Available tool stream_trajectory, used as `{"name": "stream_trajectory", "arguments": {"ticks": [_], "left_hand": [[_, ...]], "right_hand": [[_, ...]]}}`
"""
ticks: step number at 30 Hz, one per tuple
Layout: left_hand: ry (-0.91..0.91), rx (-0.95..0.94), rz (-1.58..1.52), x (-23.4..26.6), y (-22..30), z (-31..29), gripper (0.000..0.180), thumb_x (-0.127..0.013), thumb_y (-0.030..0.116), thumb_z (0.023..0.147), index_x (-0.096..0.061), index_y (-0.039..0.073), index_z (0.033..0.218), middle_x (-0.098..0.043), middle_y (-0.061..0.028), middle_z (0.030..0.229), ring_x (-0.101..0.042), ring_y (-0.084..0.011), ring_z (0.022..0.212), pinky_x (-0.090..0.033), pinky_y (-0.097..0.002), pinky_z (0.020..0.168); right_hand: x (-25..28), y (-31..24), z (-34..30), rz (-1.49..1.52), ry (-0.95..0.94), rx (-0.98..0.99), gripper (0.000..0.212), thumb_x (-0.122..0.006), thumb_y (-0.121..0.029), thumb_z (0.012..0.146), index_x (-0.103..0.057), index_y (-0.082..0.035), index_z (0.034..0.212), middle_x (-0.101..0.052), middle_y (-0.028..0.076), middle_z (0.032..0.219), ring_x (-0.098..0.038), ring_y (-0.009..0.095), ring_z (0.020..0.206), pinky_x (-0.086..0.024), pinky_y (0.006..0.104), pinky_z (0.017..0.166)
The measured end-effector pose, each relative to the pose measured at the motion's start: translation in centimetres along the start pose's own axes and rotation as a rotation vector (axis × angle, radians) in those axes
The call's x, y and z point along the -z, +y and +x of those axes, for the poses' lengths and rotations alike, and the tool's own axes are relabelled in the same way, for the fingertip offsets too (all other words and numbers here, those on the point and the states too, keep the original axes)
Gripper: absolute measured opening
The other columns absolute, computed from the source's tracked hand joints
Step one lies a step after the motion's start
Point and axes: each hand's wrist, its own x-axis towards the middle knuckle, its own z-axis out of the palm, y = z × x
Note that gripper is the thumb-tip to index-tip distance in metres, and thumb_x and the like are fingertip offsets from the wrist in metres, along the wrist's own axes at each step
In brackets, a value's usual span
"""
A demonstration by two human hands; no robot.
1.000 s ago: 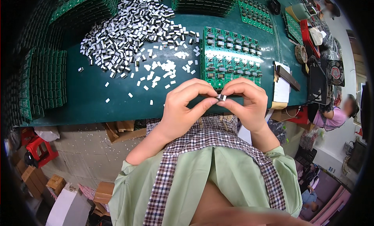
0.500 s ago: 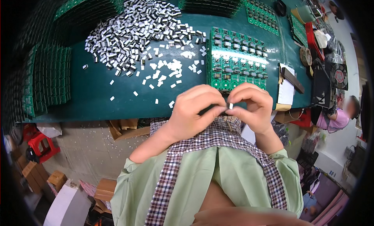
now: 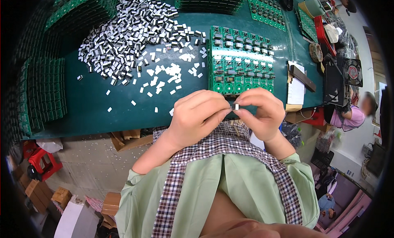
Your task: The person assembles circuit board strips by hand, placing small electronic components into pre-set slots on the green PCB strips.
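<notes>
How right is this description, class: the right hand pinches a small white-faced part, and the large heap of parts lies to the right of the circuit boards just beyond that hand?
One side is wrong. The right hand does pinch a small white-faced part, but the head view shows the large heap of parts left of the circuit boards just beyond that hand.

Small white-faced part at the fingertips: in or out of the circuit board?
Out: the part is between the left hand and right hand, short of the circuit board.
</notes>
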Motion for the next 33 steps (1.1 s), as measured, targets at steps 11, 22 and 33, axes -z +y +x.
{"name": "stream_trajectory", "arguments": {"ticks": [11,22,33], "left_hand": [[0.078,0.295,0.996,5.2,-4.7,0.9,0.024,-0.061,0.004,0.080,-0.059,0.001,0.103,-0.055,-0.0125,0.091,-0.053,-0.0291,0.090,-0.042,-0.0391,0.083],[0.062,0.267,0.940,5.2,-4.3,0.9,0.012,-0.060,0.001,0.079,-0.061,0.001,0.091,-0.060,-0.0107,0.089,-0.054,-0.0290,0.086,-0.042,-0.0384,0.081],[0.204,0.553,-0.454,1.9,-0.5,-0.1,0.016,-0.065,-0.005,0.080,-0.065,-0.005,0.096,-0.066,-0.0096,0.093,-0.064,-0.0143,0.086,-0.051,-0.0252,0.077]], "right_hand": [[1.4,1.6,1.9,-0.572,-0.048,0.121,0.018,-0.071,0.000,0.069,-0.066,-0.004,0.086,-0.063,0.008,0.082,-0.064,0.024,0.073,-0.052,0.0319,0.062],[1.7,1.2,2.6,-0.639,-0.130,0.177,0.019,-0.069,0.001,0.068,-0.065,-0.003,0.087,-0.063,0.007,0.084,-0.064,0.023,0.073,-0.052,0.0316,0.060],[1.7,1.0,2.6,-0.671,-0.133,0.160,0.018,-0.072,-0.005,0.068,-0.066,-0.005,0.086,-0.060,0.003,0.080,-0.060,0.020,0.062,-0.047,0.0300,0.052]]}}
